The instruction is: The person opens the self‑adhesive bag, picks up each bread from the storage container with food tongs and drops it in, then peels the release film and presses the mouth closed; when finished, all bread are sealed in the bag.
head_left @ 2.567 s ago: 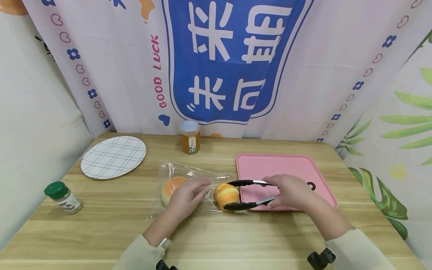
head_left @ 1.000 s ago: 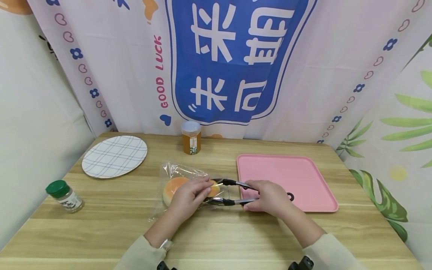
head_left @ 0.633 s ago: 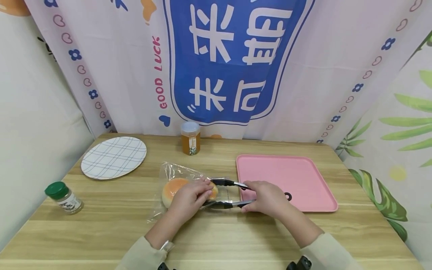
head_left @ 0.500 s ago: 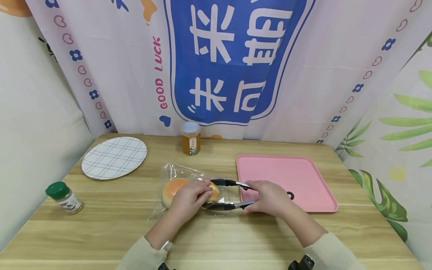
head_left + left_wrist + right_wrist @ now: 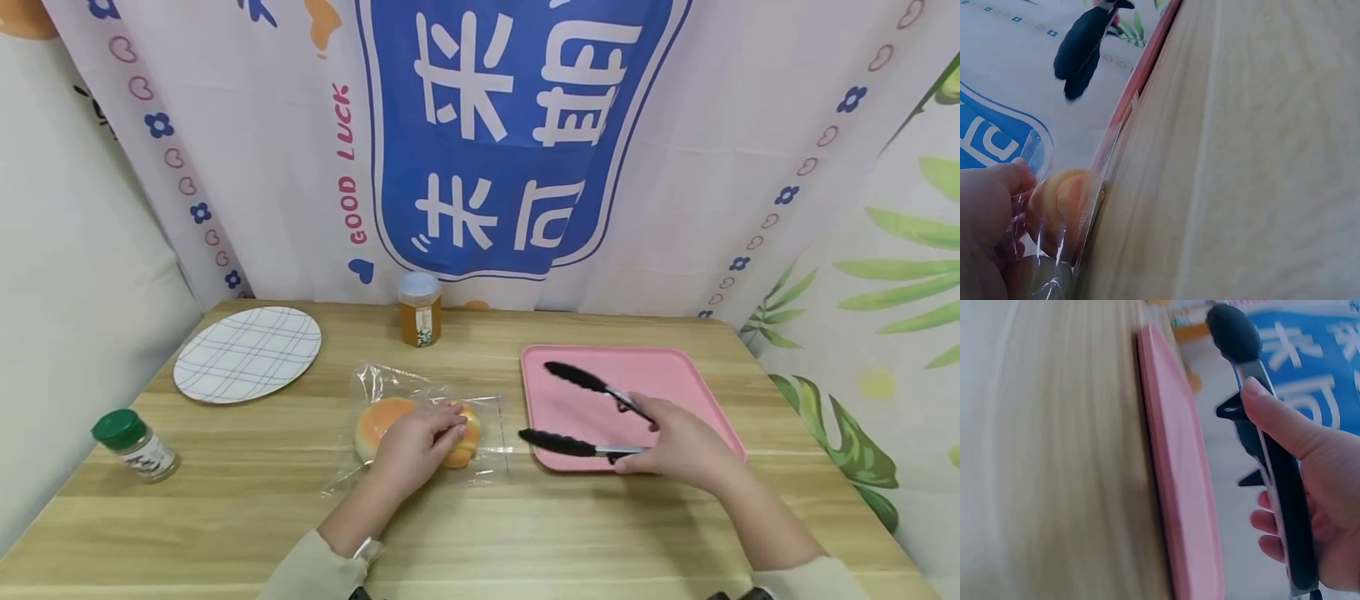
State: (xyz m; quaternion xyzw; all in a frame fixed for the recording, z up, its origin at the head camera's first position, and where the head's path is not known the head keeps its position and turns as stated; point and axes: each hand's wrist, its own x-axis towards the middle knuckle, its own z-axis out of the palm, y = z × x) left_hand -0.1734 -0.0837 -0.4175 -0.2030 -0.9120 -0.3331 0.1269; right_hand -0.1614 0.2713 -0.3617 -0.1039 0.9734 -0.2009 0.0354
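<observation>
A clear plastic bag [image 5: 491, 437] lies on the table with two breads inside it. One is a round golden-topped bun [image 5: 381, 421]; the other, nearer the bag's mouth, is a yellow-and-orange ridged bread roll [image 5: 467, 437]. My left hand [image 5: 417, 443] is over the bag, pinching its film beside the roll, and partly covers both breads. With my right hand [image 5: 686, 442] I grip black-tipped metal tongs [image 5: 576, 446], spread apart with nothing between the tips. They are above the pink tray, and the right wrist view shows my thumb along one arm of the tongs [image 5: 1285, 481].
The pink rectangular tray [image 5: 652, 367] lies at the right. A honey-coloured jar [image 5: 419, 321] stands at the back, and an oval checked plate [image 5: 247, 354] is at the back left. A green-capped shaker [image 5: 138, 446] tilts near the left edge.
The tongs carried the ridged roll into the bag and let go of it there. My right hand has since drawn the spread tongs back rightward over the tray. My left hand stays at the bag.
</observation>
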